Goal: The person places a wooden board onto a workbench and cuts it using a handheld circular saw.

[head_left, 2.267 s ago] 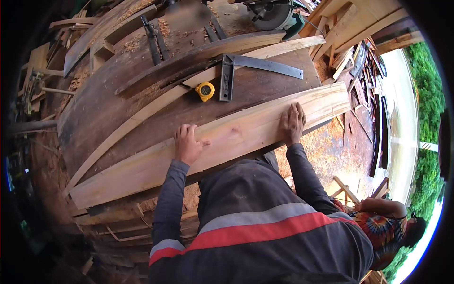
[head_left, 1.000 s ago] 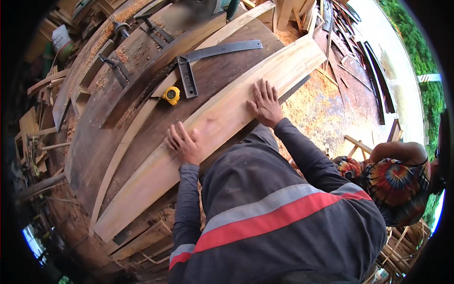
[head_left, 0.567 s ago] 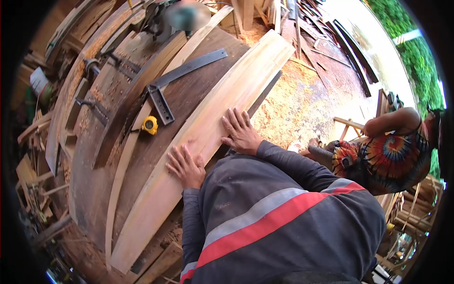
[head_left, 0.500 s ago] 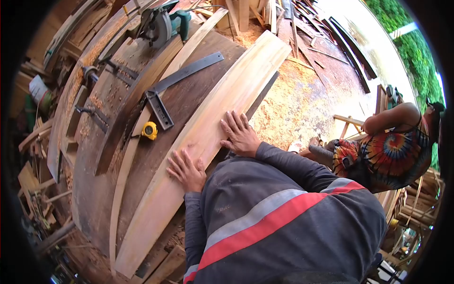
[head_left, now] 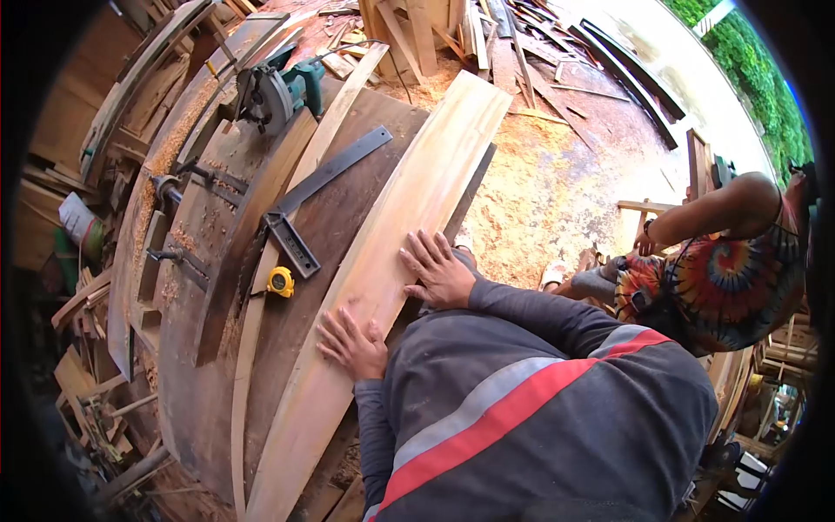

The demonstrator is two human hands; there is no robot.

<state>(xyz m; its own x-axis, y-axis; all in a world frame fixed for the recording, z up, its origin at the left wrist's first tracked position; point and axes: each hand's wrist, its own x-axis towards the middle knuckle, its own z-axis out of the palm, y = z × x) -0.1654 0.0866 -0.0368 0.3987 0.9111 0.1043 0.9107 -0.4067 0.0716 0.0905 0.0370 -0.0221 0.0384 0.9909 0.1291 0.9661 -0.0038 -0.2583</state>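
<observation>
Lying flat, fingers spread and grasping nothing, the left hand and right hand now sit closer together on the pale board beneath them; this suggests steadying, not lifting. Yellow tape measure: beyond the left fingertips.

The plank is cut off by the bottom edge; the co-worker is partly lost in darkness; markings on the tape measure cannot be read.

Bright daylight is flooding in at the right.
Sawdust is coating part of the floor, scrap wood is lying piled at left, 2 dark strips are lying beside pale ground, and green foliage is growing beyond.
</observation>
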